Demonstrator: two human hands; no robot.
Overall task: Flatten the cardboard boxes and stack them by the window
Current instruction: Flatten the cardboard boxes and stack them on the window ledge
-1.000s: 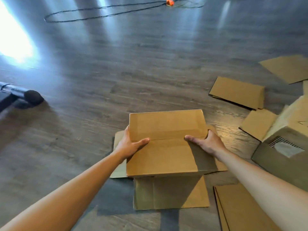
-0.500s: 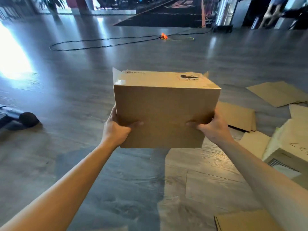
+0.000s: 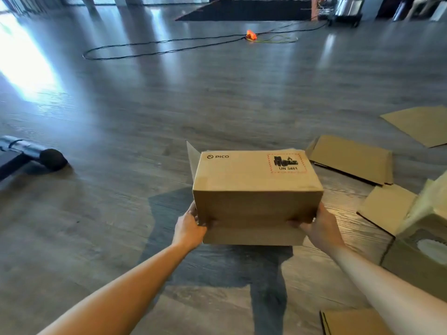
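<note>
Brown cardboard box (image 3: 256,189), unflattened, held above floor, flattened boxes (image 3: 350,158) right

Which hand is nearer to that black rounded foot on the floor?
Left. The left hand grips the near-left corner of the box, on the same side as the black foot. The right hand grips the box's opposite corner, farther away.

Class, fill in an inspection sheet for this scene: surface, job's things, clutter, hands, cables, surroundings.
Surface: grey wood-look floor, sun glare at left.
Job's things: PICO box held up, still box-shaped; flattened cardboard lying at right; unflattened box at right edge.
Clutter: dark padded bar end at left.
Hands: left hand and right hand grip the box's lower corners.
Cables: black cable looped across the floor, orange connector.
Surroundings: dark rug beyond.
</note>
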